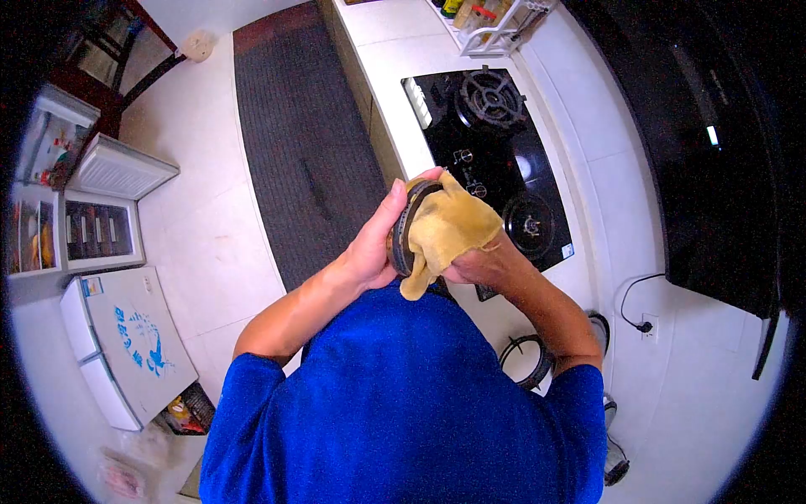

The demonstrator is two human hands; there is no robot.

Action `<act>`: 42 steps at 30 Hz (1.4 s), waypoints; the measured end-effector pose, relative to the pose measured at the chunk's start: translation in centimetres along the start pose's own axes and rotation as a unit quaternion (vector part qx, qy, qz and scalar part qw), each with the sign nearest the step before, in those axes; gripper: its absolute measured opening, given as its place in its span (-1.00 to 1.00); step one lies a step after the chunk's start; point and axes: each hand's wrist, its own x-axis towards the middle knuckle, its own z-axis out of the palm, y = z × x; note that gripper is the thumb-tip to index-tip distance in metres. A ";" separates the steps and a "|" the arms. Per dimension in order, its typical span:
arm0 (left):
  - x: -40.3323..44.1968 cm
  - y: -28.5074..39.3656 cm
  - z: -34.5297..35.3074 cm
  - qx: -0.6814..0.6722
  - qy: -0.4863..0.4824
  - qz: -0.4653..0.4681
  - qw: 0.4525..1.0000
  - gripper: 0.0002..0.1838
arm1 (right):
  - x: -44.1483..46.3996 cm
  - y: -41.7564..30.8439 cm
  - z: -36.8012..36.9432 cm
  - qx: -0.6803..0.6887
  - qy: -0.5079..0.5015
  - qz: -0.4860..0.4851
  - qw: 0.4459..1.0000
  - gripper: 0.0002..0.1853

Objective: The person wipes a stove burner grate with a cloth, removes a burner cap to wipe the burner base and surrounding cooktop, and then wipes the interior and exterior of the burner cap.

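My left hand (372, 252) grips a round, dark, ring-like metal part (406, 227) by its outer side, holding it on edge in front of my chest. A yellow cloth (453, 220) covers most of my right hand (477, 265), which presses it against the part's right face. The right fingers are largely hidden under the cloth, and one corner hangs below. Behind my hands is a black gas hob (495, 160). Its far burner carries a pan support (491, 98); the near burner (531, 225) has none over it.
A dark ring-shaped stand (527, 361) lies on the counter by my right forearm. A white rack (504, 25) with bottles stands at the counter's far end. A dark range hood (697, 168) overhangs the right. On the left are a floor mat (306, 151) and an open fridge (101, 227).
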 end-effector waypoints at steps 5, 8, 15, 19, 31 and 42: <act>-0.4 -0.1 0.8 0.048 0.048 0.051 0.996 -0.30 | 0.9 -0.7 1.1 0.015 -0.017 0.102 0.994 -0.57; -0.7 -0.7 0.1 0.207 0.064 0.139 0.966 -0.31 | -0.1 -0.8 3.3 0.035 0.012 0.143 0.989 -0.58; -0.5 -1.1 -0.2 0.411 0.080 0.273 0.866 -0.09 | -0.5 -2.7 4.5 0.182 0.093 0.243 0.948 -0.58; 0.5 -1.2 -1.2 0.550 0.028 0.415 0.724 -0.05 | -0.3 -2.9 3.8 0.283 0.113 0.224 0.926 -0.52; 1.3 2.1 -2.4 0.642 -0.199 0.504 0.542 -0.20 | 0.3 -2.7 2.9 0.742 0.089 0.420 0.515 -0.66; -0.2 1.2 0.9 -0.023 0.034 0.116 0.992 -0.27 | 0.6 -3.0 -0.7 0.143 0.172 0.137 0.965 -0.58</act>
